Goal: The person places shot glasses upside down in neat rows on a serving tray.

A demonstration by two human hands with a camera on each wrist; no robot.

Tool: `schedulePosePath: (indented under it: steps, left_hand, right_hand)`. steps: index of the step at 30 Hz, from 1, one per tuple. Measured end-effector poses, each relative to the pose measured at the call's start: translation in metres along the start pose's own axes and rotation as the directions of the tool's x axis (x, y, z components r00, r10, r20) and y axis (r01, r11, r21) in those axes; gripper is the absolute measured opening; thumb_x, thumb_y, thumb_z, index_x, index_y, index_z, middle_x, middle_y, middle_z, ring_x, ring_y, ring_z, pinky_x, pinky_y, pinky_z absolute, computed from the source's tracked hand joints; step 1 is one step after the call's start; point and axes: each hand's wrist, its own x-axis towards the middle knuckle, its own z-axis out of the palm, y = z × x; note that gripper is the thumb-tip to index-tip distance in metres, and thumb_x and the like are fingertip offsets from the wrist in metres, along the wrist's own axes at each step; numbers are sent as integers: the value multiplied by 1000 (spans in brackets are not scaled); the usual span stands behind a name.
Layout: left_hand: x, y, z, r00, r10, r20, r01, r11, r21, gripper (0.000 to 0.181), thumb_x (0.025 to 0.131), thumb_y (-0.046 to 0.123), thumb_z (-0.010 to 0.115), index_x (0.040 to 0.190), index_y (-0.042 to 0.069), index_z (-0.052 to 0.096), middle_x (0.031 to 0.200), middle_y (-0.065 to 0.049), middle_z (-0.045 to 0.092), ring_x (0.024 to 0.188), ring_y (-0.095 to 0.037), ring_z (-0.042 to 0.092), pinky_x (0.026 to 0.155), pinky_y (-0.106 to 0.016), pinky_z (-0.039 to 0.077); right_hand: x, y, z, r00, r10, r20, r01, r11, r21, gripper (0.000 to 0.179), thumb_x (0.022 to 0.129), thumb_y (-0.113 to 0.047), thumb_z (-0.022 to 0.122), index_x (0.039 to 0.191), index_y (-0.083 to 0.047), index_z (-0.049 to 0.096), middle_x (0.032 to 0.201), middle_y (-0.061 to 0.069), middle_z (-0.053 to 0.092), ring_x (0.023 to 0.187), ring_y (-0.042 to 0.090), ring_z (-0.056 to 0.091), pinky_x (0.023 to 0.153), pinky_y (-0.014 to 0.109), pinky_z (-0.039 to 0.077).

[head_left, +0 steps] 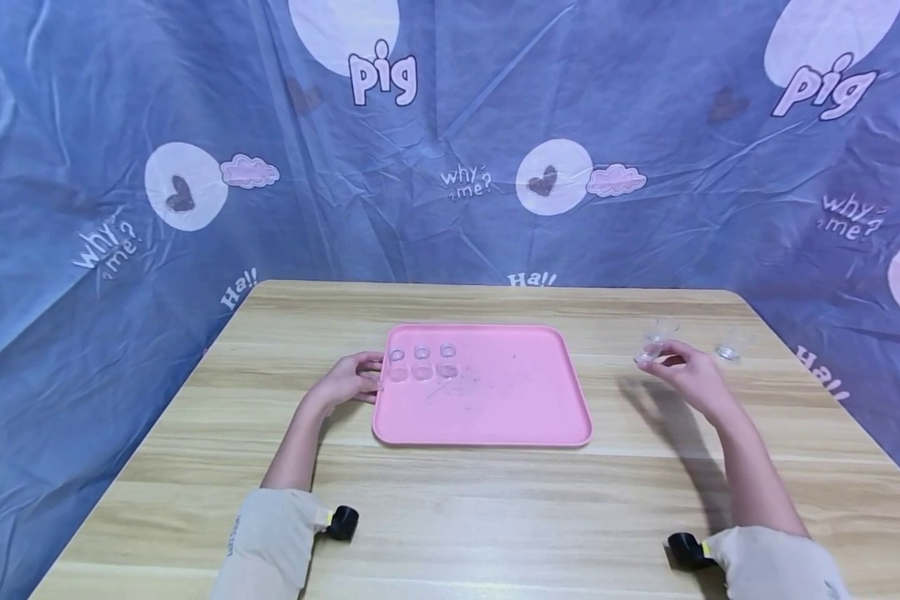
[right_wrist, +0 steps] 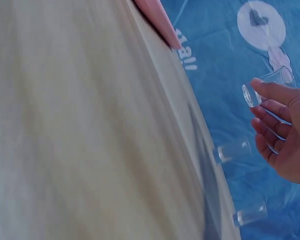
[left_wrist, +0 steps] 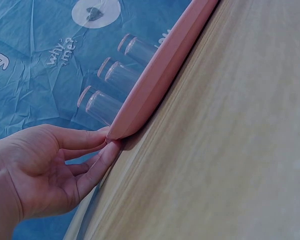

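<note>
In the head view, my left hand (head_left: 347, 382) is at the left edge of the pink tray (head_left: 510, 417). Its thumb and fingers pinch the rim in the left wrist view. Small clear glasses (left_wrist: 105, 107) stand together on the tray's left part; whether they form one row or two is hard to tell. On the right, my right hand (head_left: 688, 373) pinches a clear glass (right_wrist: 252, 95) near its thick base, raised off the table and apart from the tray. The other fingers of that hand are loosely bent.
Two more clear glasses, a nearer one (right_wrist: 232, 150) and another one (right_wrist: 251, 214), stand on the wooden table (head_left: 465, 508) near the right hand. A blue patterned cloth (head_left: 435, 233) hangs behind the table. Small black devices sit at both sleeves.
</note>
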Motion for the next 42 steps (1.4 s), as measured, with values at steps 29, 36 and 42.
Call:
schedulePosePath:
  steps: [29,36,42]
  left_hand:
    - [0,3,0,1000,-11,2,11,1000,8,56,84,-13,48,136,-11,30,126,-30,40,94,-30,57,74,-35,57]
    - [0,2,0,1000,-7,0,7,1000,4,56,84,-13,48,136,-11,29,126,-30,40,94,-30,57,73,-36,57]
    - [-1,2,-1,1000,-7,-1,7,1000,16,56,84,-12,49,136,-10,30,126,-30,40,93,-30,57,73,-35,57]
  right_hand:
    - [43,-65,59,987,-107,123,101,993,52,30,80,-16,70,104,0,62,91,13,63,84,26,56,63,26,48]
    - [51,-78,76,982,-107,153,94,992,88,26,79,-15,72,98,1,62,89,15,62,85,28,56,64,29,50]
    - [56,-88,89,979,-99,178,80,990,115,27,79,-15,72,99,1,62,86,13,61,84,27,56,65,28,49]
